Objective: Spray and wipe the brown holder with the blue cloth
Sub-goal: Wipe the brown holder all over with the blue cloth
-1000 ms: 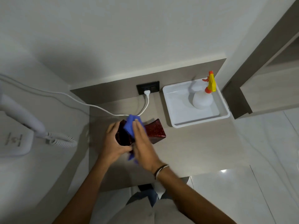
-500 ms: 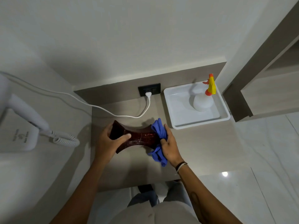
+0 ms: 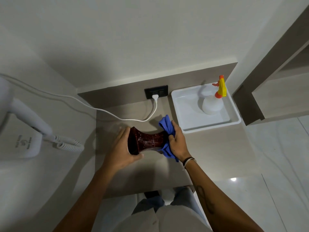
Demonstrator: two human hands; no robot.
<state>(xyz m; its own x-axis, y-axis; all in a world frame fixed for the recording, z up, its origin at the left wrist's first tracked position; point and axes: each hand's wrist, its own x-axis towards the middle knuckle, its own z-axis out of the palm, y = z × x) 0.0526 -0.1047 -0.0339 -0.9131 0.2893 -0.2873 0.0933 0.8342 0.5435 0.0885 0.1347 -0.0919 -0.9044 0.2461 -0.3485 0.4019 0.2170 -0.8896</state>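
The holder (image 3: pixel 147 141) is lying sideways above the surface (image 3: pixel 209 148). The left hand (image 3: pixel 121 151) is grasping its left end in a clenched grip. The right hand (image 3: pixel 178 142) is pressing the bunched cloth (image 3: pixel 167 127) against its right end. The sprayer (image 3: pixel 213 101) is standing in the tray (image 3: pixel 185 113).

The brown holder (image 3: pixel 148 141) looks glossy and speckled, like lacquered ceramic or resin. At the fingertips of the right hand (image 3: pixel 177 142) the blue cloth (image 3: pixel 166 127) is soft, matt fabric. The tray (image 3: pixel 187 113) looks smooth white plastic.
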